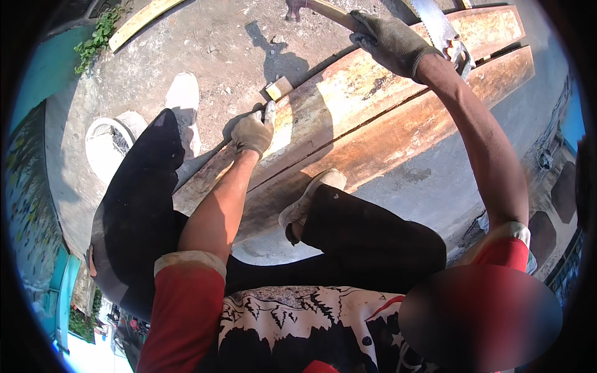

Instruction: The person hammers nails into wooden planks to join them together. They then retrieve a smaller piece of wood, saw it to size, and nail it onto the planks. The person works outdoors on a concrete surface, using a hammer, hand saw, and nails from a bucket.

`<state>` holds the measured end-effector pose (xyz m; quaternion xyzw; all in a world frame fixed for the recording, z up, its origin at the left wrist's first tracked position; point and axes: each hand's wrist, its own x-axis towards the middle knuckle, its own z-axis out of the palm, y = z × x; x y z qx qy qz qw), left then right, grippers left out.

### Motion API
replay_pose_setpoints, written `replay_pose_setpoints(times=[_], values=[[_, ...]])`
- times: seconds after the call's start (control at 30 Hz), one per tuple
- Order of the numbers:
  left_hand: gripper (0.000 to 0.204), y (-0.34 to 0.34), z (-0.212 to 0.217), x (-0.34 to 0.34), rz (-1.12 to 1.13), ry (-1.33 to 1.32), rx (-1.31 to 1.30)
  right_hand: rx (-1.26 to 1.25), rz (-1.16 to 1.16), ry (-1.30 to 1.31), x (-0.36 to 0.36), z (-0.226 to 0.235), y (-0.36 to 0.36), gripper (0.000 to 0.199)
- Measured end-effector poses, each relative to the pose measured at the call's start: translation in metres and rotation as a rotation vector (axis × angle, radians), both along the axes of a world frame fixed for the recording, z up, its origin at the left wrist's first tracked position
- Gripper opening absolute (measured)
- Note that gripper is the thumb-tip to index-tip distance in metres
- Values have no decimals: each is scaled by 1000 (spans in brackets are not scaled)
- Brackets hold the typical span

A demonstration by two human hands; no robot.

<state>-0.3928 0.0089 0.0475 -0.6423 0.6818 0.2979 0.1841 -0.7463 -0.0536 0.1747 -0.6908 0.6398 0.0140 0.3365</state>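
My right hand, in a grey work glove, is closed round the wooden handle of a hammer, raised above the far side of the planks. The hammer's dark head is at the top of the view, partly cut off by its edge. My left hand, also gloved, rests at the far edge of the worn wooden plank, with its fingers curled in; what they grip, if anything, is hidden. Just beyond its thumb is a small wood block at the plank's edge. A second plank lies alongside, with my shoe on it.
A handsaw lies across the planks' right part. On the left stands a white bucket with dark thin pieces inside, near my other shoe. A pale timber strip and a green plant are at the upper left.
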Motion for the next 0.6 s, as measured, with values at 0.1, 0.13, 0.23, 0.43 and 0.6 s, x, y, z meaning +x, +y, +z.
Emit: replay_pose_setpoints(times=[0.1, 0.13, 0.23, 0.43, 0.6], values=[[62, 10, -5, 8, 0, 8, -60, 515, 178, 180, 20, 25, -30, 31], [61, 11, -7, 5, -5, 10, -71, 702, 93, 213, 27, 45, -42, 32], [60, 12, -8, 3, -32, 21, -93, 254, 127, 133, 9, 18, -46, 28], [58, 12, -4, 6, 7, 22, -66, 624, 219, 231, 43, 21, -34, 32], [58, 8, -4, -2, 13, 89, -61, 255, 205, 79, 10, 3, -45, 37]])
